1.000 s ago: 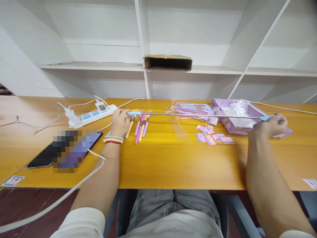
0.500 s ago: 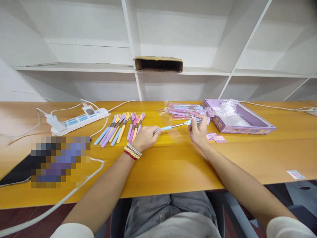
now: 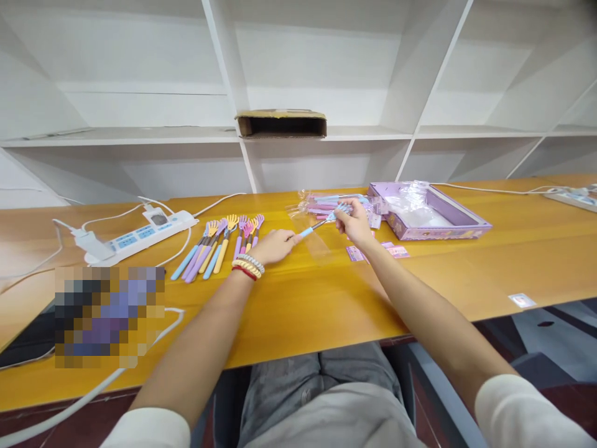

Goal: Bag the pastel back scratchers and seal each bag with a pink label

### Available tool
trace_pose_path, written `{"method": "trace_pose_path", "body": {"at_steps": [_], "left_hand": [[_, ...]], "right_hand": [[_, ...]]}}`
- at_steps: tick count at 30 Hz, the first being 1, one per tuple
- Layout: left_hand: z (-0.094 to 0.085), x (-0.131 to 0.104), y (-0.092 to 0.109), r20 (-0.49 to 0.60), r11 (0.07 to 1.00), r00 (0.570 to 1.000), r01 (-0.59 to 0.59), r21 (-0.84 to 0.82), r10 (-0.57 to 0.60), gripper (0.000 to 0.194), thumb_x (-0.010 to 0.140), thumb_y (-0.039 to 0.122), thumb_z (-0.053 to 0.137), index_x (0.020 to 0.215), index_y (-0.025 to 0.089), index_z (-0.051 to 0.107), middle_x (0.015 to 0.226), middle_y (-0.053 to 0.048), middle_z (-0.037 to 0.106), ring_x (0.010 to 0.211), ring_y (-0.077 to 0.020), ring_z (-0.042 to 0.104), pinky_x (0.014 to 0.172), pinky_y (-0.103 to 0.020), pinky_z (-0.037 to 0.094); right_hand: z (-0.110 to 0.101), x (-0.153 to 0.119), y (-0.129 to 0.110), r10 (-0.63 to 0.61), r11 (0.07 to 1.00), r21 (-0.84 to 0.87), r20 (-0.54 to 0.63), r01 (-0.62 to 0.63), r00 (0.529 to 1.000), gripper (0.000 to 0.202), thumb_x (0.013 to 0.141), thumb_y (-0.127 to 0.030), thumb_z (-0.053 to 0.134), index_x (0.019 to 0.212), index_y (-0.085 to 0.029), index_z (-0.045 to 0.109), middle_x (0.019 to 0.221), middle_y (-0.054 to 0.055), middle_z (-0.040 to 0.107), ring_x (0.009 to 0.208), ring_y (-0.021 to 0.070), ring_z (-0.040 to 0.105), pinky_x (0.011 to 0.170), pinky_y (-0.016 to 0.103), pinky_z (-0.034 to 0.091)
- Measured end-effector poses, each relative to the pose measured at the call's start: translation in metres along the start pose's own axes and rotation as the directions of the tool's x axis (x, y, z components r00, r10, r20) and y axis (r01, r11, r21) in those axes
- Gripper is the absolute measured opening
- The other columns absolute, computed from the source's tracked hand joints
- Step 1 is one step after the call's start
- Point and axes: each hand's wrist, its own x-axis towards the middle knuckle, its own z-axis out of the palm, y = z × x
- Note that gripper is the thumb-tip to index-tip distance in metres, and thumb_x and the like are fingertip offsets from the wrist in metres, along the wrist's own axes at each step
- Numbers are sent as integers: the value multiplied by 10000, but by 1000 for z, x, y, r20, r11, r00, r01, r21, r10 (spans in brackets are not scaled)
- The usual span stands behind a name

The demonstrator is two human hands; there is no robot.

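My two hands hold a light-blue back scratcher (image 3: 306,233) above the table, tilted up to the right. The fingers of my left hand (image 3: 274,245) are closed round its handle end. My right hand (image 3: 355,223) grips it by the claw-shaped head, and a short metal rod shows between the hands. Beside my left hand lie back scratchers (image 3: 212,247) in blue, purple, yellow and pink, claws pointing away. Behind my right hand is a pile of wrapped back scratchers (image 3: 321,203) in clear plastic. Small pink-purple cards (image 3: 355,253) lie under my right forearm.
A purple open box (image 3: 438,233) with clear plastic inside stands at the right. At the left are a white power strip (image 3: 140,236), cables and a blurred-out patch over a dark item. A cardboard box (image 3: 282,124) sits on the shelf. A small card (image 3: 522,300) lies near the front edge.
The view has shifted, moving the scene left. Less of the scratcher's metal rod shows, and my hands are closer together. Another card has come into view below my right hand.
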Motion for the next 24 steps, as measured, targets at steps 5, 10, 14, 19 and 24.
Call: {"method": "trace_pose_path", "body": {"at_steps": [5, 10, 14, 19, 24], "left_hand": [[20, 9, 12, -28, 973, 999, -39, -229, 33, 487, 830, 548, 315, 787, 159, 605, 593, -1, 573, 529, -121, 489, 528, -246, 360], [43, 4, 12, -156, 986, 985, -99, -136, 77, 439, 857, 471, 317, 836, 162, 629, 744, -29, 639, 689, -150, 543, 671, -266, 392], [47, -3, 9, -217, 992, 973, -100, -75, 81, 408, 865, 457, 330, 922, 195, 637, 774, -40, 661, 696, -151, 571, 687, -258, 389], [50, -5, 17, -242, 995, 965, -98, 12, 98, 389, 877, 444, 307, 856, 209, 617, 666, -21, 613, 609, -143, 539, 611, -246, 360], [54, -8, 32, -214, 987, 964, -159, 22, 160, 340, 895, 385, 283, 850, 215, 574, 674, -14, 603, 609, -145, 539, 603, -248, 361]], "right_hand": [[12, -3, 12, 59, 988, 148, -74, -47, 996, 273, 737, -374, 541, 946, -229, 442, 426, -107, 466, 321, 81, 396, 336, 189, 284], [19, -22, 30, 15, 998, 56, -71, -12, 997, 333, 733, -388, 580, 987, -228, 437, 475, -100, 481, 350, 76, 406, 345, 196, 301], [22, -30, 28, 61, 995, 82, -49, -57, 997, 304, 743, -441, 569, 910, -226, 434, 463, -94, 495, 320, 76, 404, 327, 200, 290], [19, -27, 21, 83, 983, 171, -87, -67, 993, 305, 732, -479, 575, 749, -211, 430, 446, -74, 512, 311, 72, 413, 328, 195, 288], [13, -27, 23, 160, 941, 302, -3, -152, 987, 350, 681, -494, 624, 636, -193, 452, 431, -61, 475, 333, 64, 387, 346, 202, 267]]}}
